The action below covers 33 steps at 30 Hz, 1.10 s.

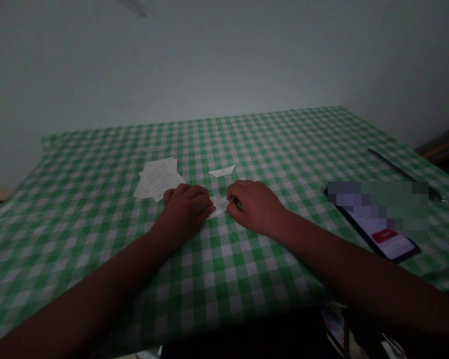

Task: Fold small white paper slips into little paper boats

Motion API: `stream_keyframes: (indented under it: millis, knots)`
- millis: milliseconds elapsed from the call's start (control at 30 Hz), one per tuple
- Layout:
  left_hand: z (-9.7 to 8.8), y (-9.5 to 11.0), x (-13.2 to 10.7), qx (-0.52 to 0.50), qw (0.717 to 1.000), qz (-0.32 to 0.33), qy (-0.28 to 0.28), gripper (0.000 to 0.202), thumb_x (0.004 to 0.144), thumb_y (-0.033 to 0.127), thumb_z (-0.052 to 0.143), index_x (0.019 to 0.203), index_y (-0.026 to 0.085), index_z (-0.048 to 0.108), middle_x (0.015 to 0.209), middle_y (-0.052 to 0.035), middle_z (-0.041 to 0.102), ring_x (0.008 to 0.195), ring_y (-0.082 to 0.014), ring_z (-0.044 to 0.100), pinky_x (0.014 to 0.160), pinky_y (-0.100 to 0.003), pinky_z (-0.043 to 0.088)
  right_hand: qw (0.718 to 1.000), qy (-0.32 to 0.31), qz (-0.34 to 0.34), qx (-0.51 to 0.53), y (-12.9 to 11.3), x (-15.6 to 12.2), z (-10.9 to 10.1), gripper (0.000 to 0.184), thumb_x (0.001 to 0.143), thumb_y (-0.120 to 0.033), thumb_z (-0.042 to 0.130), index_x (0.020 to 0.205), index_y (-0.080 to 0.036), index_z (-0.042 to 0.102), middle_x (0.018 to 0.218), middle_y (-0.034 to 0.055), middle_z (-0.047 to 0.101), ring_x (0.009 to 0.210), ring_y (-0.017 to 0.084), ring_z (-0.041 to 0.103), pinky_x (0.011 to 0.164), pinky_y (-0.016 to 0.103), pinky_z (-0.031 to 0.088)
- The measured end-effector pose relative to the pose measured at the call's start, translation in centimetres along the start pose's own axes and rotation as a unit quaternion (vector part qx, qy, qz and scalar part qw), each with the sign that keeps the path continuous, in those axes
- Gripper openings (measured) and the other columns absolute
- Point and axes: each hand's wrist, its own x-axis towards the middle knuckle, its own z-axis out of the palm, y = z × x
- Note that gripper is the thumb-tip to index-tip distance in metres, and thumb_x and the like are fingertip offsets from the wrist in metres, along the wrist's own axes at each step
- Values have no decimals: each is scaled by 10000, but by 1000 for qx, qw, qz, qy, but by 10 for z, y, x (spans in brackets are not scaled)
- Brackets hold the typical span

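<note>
From where I stand, a small piece of white paper (220,204) lies on the checked-cloth worktop (277,279), directly between the person's two hands, its long axis running roughly from one to the other. Neither hand is nearer: each covers an end. The right hand's (255,206) grip looks pinched on the right end, thumb and forefinger curled together. The left hand (187,207) lies over the left end, knuckles up; whether its grip pinches or merely presses, I cannot tell. A folded paper trapezoid (222,172) sits just beyond, apart from both, and loose printed sheets (162,174) lie beside the left fingers.
</note>
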Motion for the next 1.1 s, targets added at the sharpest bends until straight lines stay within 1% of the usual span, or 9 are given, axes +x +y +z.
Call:
stream_keyframes:
  millis: [167,233,333,433,600,800,933,1033,1100]
  knots:
    - [-1,3,0,1,1000,-2,0,138,941,322,564,965,255,682,1159,-23,684,1082,-270,519,891,-467,328,999,10,34,-38,-8,-6,6,321,914,-384,517,1066,-134,652,1160,143,612,1097,298,493,883,424,440]
    - [-1,3,-1,-1,1000,1,1,147,938,330,566,979,260,689,1165,-23,682,1081,-270,520,890,-465,329,999,14,32,-24,-9,-7,9,333,922,-398,523,1080,-136,654,1202,142,600,1133,305,471,906,438,439]
    - [-1,1,-2,-4,1000,12,6,183,941,353,560,1014,265,703,1167,-31,680,1082,-271,523,896,-465,329,999,18,27,19,-10,-5,14,283,926,-377,537,1041,-154,668,1148,112,626,1098,279,489,915,425,436]
    - [-1,0,-4,-3,1000,28,6,207,938,365,562,1032,266,718,1169,-39,677,1090,-276,523,899,-469,328,996,33,48,69,-7,-2,19,227,892,-347,598,1006,-163,668,1052,87,660,1039,259,520,903,405,434]
    - [-2,-1,-5,-15,999,35,-4,222,942,362,555,1058,262,716,1189,-43,663,1101,-275,523,896,-464,335,989,51,58,130,-2,2,25,96,852,-219,628,941,-185,641,923,46,689,923,218,563,838,362,435]
    - [0,-3,-4,-44,998,32,-11,218,941,346,556,1075,253,701,1180,-42,662,1099,-270,533,883,-460,351,979,55,74,182,0,5,27,104,801,-126,599,868,-206,590,825,11,661,814,180,573,771,336,424]
    - [-1,-4,-4,-60,997,45,10,223,934,312,569,1117,247,678,1178,-48,664,1104,-263,539,902,-461,366,951,85,89,283,1,6,28,102,784,-121,568,829,-213,555,791,-12,620,736,146,569,696,299,431]
    - [-4,-4,-6,-58,995,65,52,241,925,276,579,1149,227,652,1203,-70,648,1122,-265,536,926,-465,376,910,102,87,393,3,8,27,73,796,-149,566,808,-216,539,772,-30,589,712,131,562,674,286,448]
    - [-7,-4,-7,-53,993,80,75,259,922,265,583,1172,214,633,1224,-86,636,1140,-271,530,934,-469,380,878,94,92,460,4,8,25,60,804,-176,580,799,-214,534,756,-38,564,690,124,546,652,279,450]
